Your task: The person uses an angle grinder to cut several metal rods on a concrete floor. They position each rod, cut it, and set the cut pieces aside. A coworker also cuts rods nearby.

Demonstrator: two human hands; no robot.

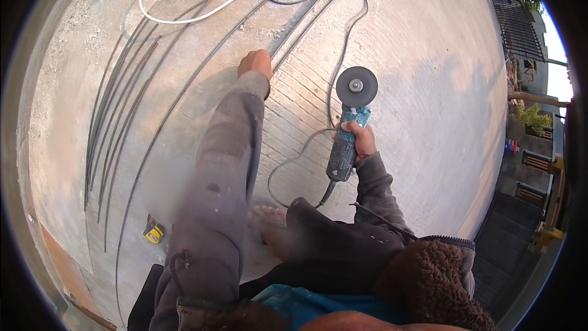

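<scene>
While the right hand [359,139] wraps its grip around the teal-and-black body of an angle grinder [342,154], its dark disc [365,94] at the far end, the left hand [255,63] curls beside the near ends of two metal rods [306,32]; I cannot tell whether its grip pinches one. Further left, more rods [114,147] lie on the concrete floor [429,129], near a yellow-and-black tape measure [154,230].

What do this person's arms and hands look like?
Left hand and right hand both ungloved. The left sleeve and right sleeve are long, greyish brown, creased; the left has a small dark spot.
</scene>
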